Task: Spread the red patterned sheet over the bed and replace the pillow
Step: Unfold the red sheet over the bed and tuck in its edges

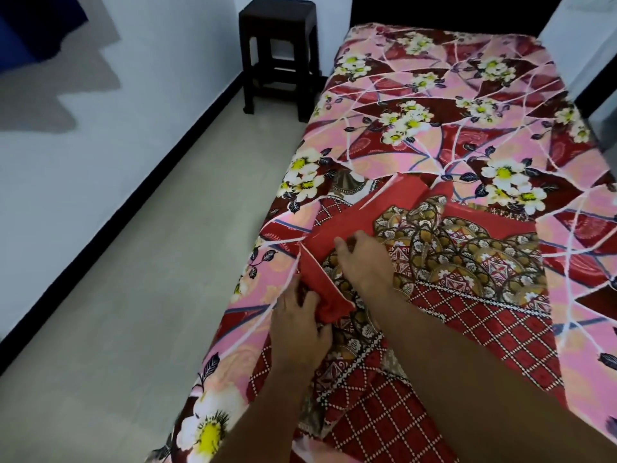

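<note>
A folded red patterned sheet [467,272] with brown medallions and a white lattice print lies on the near half of the bed [434,105], which is covered by a pink and maroon floral sheet. My left hand [300,325] grips a plain red folded edge of the sheet near the bed's left side. Just beyond it, my right hand [364,262] reaches across, its fingers curled into another red fold. No pillow is in view.
A dark stool [278,55] stands on the floor by the bed's far left corner. Beige floor [150,312] runs along the bed's left side up to a white wall with a black skirting. A white wall or panel rises at the bed's right.
</note>
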Action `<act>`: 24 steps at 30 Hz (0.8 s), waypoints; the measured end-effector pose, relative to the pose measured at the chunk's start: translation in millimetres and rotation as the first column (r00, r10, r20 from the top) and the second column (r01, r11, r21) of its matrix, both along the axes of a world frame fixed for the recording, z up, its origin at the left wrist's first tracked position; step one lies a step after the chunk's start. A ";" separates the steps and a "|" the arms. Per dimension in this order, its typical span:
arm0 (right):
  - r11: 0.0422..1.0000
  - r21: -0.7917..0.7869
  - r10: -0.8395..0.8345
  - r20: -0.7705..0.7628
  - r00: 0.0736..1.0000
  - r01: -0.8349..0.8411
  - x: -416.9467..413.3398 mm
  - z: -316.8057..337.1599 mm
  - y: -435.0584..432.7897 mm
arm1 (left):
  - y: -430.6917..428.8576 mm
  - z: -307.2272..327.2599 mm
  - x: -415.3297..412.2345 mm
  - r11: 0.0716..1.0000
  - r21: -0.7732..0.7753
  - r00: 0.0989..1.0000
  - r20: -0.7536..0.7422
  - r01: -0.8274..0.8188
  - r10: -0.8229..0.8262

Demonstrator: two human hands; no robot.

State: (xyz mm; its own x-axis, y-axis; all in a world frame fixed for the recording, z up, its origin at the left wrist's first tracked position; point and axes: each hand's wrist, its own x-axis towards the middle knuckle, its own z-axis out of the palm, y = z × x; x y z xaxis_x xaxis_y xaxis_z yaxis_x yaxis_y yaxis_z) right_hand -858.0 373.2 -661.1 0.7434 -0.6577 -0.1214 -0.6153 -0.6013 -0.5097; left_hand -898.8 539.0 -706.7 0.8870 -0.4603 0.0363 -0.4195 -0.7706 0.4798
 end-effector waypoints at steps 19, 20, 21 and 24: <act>0.983 0.110 -0.110 -0.295 0.949 0.149 89.1 -18.5 25.7 | 15.8 -12.0 43.3 0.983 -0.180 0.996 -0.090 -0.039 0.023; 0.981 0.127 -0.106 -0.289 0.952 0.147 87.2 -17.5 24.0 | 15.2 -10.7 44.5 0.987 -0.160 0.996 -0.093 -0.027 0.013; 0.979 0.145 -0.098 -0.282 0.954 0.143 84.7 -17.2 21.8 | 14.7 -9.6 45.4 0.988 -0.149 0.994 -0.106 -0.034 0.018; 0.966 0.224 -0.078 -0.226 0.971 0.130 73.4 -20.4 13.7 | 15.0 -7.6 46.6 0.983 -0.143 0.983 -0.161 -0.116 0.093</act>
State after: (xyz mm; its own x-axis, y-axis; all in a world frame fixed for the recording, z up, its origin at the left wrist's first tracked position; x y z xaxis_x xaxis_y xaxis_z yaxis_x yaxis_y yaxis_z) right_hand -784.6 386.9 -681.5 0.6119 -0.6637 -0.4302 -0.7780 -0.4070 -0.4786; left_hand -852.2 554.0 -714.2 0.9303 -0.3645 -0.0411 -0.2535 -0.7200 0.6460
